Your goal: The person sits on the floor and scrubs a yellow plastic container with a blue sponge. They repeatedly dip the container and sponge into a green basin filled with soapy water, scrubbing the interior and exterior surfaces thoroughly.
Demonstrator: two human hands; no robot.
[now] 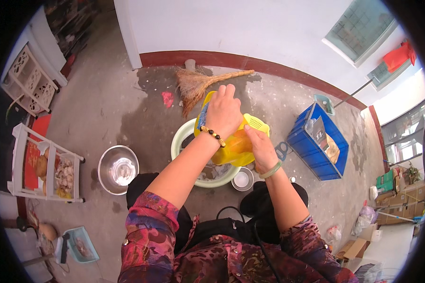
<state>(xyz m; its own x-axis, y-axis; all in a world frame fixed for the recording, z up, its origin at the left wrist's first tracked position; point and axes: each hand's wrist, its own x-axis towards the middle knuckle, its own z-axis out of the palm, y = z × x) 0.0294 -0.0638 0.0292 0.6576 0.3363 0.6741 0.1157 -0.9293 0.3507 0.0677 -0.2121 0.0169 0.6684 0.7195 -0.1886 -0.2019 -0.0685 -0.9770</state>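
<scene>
My left hand [225, 115], with a beaded bracelet at its wrist, presses a blue scrubbing sponge [202, 116] against a yellow translucent plastic vessel [226, 154]. On the vessel's right side my right hand [264, 150] grips the wall, thumb uppermost; a pale bangle circles that wrist. Both hands are above a pale green basin [177, 141], which holds greyish water and partly hidden dark items. A perforated yellow plastic part [256, 123] shows behind my right hand; whether it belongs to the vessel I cannot tell.
A steel bowl [118, 169] stands left of the basin, a small metal bowl [242, 179] at its near right. Beyond lies a straw broom [194, 86] on wet concrete. A blue crate [311, 145] stands right, a white rack [49, 169] with vegetables left.
</scene>
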